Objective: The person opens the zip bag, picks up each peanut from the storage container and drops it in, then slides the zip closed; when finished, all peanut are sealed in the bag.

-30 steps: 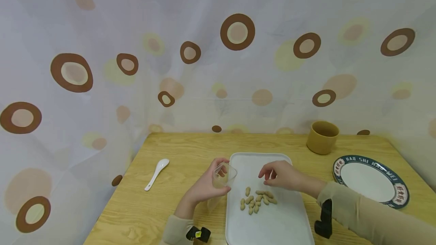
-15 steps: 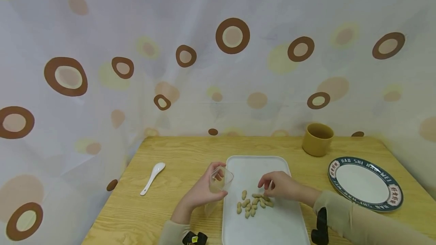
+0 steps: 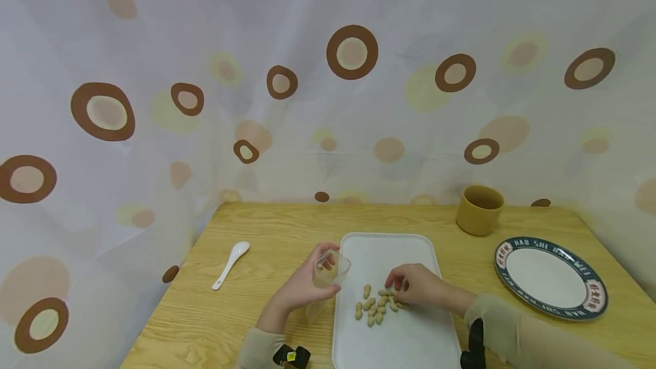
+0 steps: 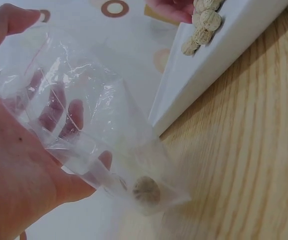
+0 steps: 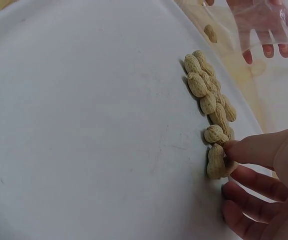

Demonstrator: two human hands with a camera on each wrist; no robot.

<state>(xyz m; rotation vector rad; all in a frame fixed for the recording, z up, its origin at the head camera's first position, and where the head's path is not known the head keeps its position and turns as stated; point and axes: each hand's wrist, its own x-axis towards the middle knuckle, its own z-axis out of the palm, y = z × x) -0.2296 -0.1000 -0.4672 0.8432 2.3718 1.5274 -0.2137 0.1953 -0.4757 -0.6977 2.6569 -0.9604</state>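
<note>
My left hand [image 3: 309, 282] holds a clear plastic bag [image 4: 99, 115] by its mouth, thumb and fingers spread around the opening. One peanut [image 4: 146, 190] lies in the bag's bottom corner. A white tray [image 3: 394, 346] stands to the bag's right, with several peanuts [image 3: 378, 306] grouped on it. Reaching down to the right end of this group, my right hand [image 3: 422, 286] has its thumb and index finger on either side of a peanut [image 5: 229, 166]. Another peanut [image 5: 215, 162] lies against it. The fingers partly cover the pinched peanut.
A white spoon [image 3: 232, 265] lies on the wooden table [image 3: 205, 323] at the left. At the back right stands a mustard-yellow cup [image 3: 479, 212]. A plate with a dark green lettered rim [image 3: 523, 299] lies right of the tray, beside the right forearm. A patterned curtain hangs behind.
My right hand has come down and slightly left from above the tray to the peanuts. My left hand keeps holding the bag in about the same place. The head view shifted slightly.
</note>
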